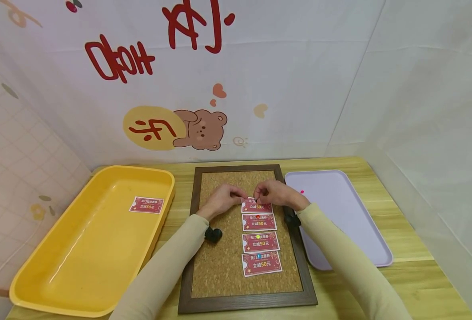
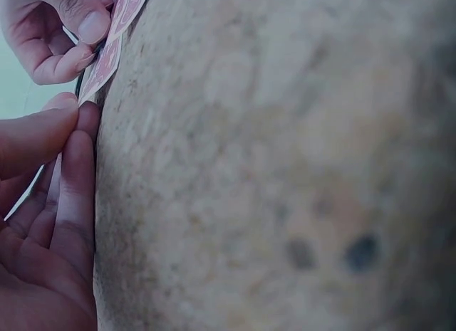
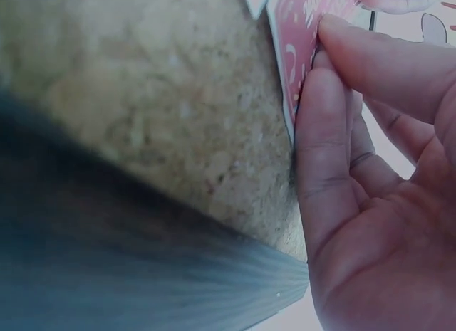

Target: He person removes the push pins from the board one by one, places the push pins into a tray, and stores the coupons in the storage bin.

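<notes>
A red-and-white coupon [image 1: 263,207] lies at the top of a column of coupons on a framed corkboard [image 1: 220,266]. My left hand [image 1: 224,198] pinches its upper left corner between thumb and forefinger, seen close up in the left wrist view. At the middle of its top edge is my right hand [image 1: 276,193], thumb and forefinger pinched together over the coupon [image 3: 296,46]. A tiny thing, apparently a pushpin, is mostly hidden between those fingertips. Three coupons below carry a red pushpin [image 1: 258,217], a yellow pushpin [image 1: 258,237] and a blue pushpin [image 1: 258,256].
A yellow bin [image 1: 92,240] stands left of the board, with one coupon [image 1: 146,205] inside. To the right lies a lilac tray [image 1: 339,213] with a pink pushpin [image 1: 302,192]. A printed cloth wall [image 1: 283,89] rises behind the wooden table [image 1: 431,284].
</notes>
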Motion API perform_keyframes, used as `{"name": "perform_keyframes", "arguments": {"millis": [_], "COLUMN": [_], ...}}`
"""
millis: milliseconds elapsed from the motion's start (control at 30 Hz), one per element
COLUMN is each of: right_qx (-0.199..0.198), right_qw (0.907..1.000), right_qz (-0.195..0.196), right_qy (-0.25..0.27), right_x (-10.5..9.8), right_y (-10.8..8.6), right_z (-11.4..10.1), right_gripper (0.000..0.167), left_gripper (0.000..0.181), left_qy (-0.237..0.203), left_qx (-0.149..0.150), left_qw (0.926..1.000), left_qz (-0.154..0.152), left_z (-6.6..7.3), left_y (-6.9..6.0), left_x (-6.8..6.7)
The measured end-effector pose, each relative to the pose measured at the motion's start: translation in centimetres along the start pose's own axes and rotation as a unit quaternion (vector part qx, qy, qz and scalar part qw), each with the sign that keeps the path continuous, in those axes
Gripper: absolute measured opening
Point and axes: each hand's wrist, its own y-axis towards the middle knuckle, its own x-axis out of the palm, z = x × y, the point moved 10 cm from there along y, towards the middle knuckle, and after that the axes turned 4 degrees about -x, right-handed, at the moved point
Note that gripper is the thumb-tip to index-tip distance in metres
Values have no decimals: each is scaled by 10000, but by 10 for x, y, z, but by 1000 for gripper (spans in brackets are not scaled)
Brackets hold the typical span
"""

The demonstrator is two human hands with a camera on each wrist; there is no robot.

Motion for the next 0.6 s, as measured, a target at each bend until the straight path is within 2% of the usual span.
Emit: {"name": "perform_keyframes", "arguments": {"millis": [200, 467, 600], "right_qx": [-5, 30, 19], "right_qw": [10000, 9999, 9999], "right_qz": [40, -45, -61], "right_qy": [-79, -128, -135], "right_x": [-1, -1, 0], "right_y": [-1, 1, 2], "right_z": [-2, -1, -1], "right_gripper": [4, 4, 4], "left_gripper": [13, 13, 13], "left_qy": [46, -53, -62], "left_qx": [-1, -142, -82], "left_qw": [10000, 9999, 9999], "left_qz": [14, -9, 5], "left_z": [0, -2, -1], "left_y": [1, 2, 1], "left_x": [0, 0, 0]}}
